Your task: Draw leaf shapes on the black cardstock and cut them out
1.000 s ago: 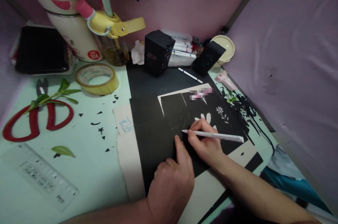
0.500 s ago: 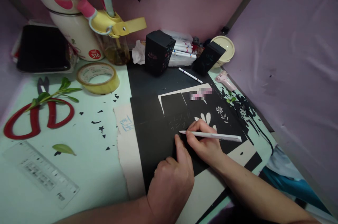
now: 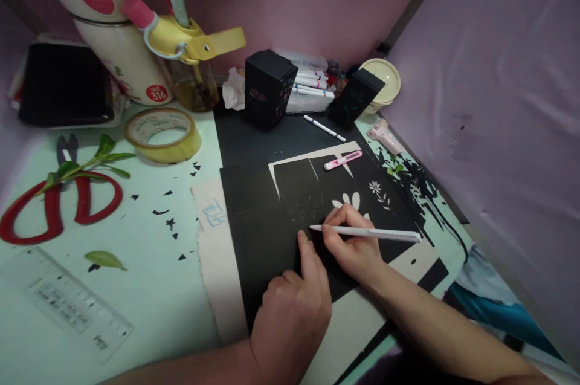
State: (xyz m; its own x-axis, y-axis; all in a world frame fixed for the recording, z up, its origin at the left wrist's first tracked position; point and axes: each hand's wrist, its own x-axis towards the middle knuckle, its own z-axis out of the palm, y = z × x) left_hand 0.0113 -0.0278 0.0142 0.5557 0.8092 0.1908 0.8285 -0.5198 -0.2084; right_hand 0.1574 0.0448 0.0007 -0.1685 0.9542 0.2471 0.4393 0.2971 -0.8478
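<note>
The right hand (image 3: pixel 351 246) has its fingers closed around a slim white craft knife (image 3: pixel 369 232), gripping it near the tip. The knife's long axis lies almost level across the view, running from 3 o'clock to 9 o'clock, with the pointed end aimed toward 9 o'clock and touching the black paper sheet (image 3: pixel 267 228). The left hand (image 3: pixel 294 312) sits at 7 o'clock of the right hand, fingers curled under and thumb stretched toward 12 o'clock, pressing flat on the same sheet just beside the knife tip. At 12 o'clock of the tip the sheet shows faint small cut marks, and a white flower cut-out (image 3: pixel 348 200) shows just above the right hand's knuckles. A pink utility knife (image 3: pixel 343 160) lies farther up the sheet. On the mint-green tabletop (image 3: pixel 149 288), well off toward 9 o'clock, lie red-handled scissors (image 3: pixel 63 203), a roll of tape (image 3: pixel 162 134) and a clear ruler (image 3: pixel 63 303).
</note>
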